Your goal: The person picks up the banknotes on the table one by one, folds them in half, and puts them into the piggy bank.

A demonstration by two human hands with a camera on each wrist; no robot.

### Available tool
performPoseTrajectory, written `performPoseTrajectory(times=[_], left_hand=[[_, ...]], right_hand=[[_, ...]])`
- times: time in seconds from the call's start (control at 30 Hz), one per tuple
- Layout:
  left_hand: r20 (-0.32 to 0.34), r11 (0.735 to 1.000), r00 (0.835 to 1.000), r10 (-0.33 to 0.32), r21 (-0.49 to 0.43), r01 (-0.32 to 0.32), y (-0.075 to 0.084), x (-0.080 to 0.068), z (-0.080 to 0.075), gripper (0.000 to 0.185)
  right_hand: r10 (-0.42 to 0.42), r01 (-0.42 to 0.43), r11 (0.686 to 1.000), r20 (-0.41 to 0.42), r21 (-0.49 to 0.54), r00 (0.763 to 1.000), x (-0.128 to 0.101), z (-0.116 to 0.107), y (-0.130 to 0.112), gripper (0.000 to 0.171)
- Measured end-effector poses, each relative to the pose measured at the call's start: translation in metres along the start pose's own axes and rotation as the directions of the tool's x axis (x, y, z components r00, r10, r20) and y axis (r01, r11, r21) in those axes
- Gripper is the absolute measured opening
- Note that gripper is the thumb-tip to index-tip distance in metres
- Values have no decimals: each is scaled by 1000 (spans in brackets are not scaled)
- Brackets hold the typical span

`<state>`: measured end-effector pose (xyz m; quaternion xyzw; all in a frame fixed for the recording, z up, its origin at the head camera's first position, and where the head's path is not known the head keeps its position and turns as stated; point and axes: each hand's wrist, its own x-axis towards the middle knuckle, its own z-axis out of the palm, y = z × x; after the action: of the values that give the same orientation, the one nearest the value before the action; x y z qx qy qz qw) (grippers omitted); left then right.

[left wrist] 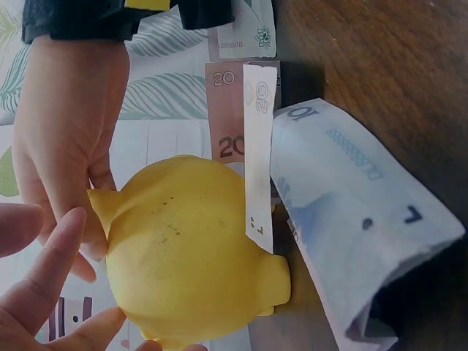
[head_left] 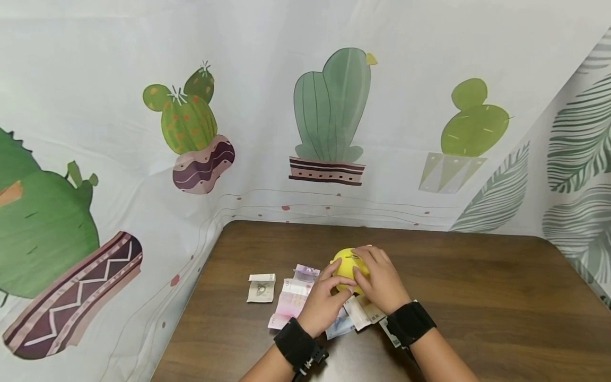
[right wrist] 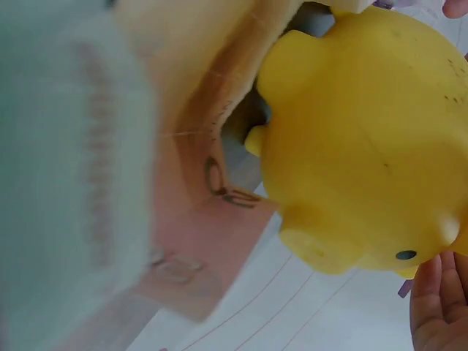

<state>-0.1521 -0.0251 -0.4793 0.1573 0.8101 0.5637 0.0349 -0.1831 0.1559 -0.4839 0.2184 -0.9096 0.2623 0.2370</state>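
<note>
A brownish banknote (left wrist: 232,110) reads "20" twice (top and lower down). The folded bluish note (left wrist: 351,205) shows "10" and a "1"; other print is unreadable.

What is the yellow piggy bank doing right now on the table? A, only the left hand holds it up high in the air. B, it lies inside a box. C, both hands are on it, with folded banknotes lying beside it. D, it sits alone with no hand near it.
C: in the head view the left hand and the right hand both touch the yellow piggy bank, and folded banknotes lie on the wooden table beside it.
</note>
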Motion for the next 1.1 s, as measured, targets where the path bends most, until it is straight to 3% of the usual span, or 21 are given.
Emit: performPoseTrajectory(times=[0.6,1.1], left_hand=[[-2,1000,1000,-25,17,25,-1,0,2,19],[-5,1000,1000,-31,-1,31,0,0,-1,22]], right_hand=[[-28,25,999,-53,-40,998,-10,5,-1,29],[20,-21,1000,-100,-8,995,-6,9,-2,23]])
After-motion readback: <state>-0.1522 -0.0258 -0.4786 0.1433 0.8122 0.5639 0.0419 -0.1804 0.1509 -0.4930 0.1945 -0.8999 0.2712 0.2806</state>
